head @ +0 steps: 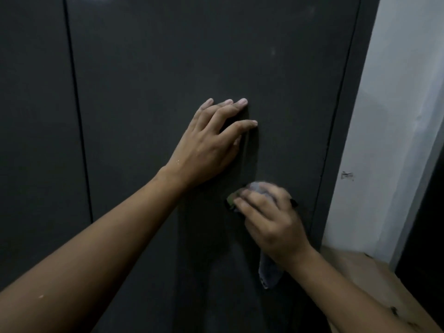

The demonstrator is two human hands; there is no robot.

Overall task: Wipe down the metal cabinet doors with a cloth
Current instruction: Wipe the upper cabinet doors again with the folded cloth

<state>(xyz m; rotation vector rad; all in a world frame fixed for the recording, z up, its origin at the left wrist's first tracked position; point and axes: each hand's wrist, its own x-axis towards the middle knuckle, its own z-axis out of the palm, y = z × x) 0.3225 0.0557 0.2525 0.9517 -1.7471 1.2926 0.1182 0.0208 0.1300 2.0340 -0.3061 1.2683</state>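
Note:
A dark grey metal cabinet door [168, 68] fills most of the view, with a second door [33, 116] to its left past a vertical seam. My left hand [211, 145] rests flat on the door with its fingers spread and straight. Below and to the right, my right hand [269, 217] grips a grey cloth [269, 272] and presses it against the door. One end of the cloth bunches above my fingers and a tail hangs below my wrist. The right hand is slightly blurred.
The cabinet's right edge [336, 140] runs down beside a white wall [396, 116]. A wooden surface [360, 272] lies at the lower right, under my right forearm. A dark opening [427, 236] shows at the far right.

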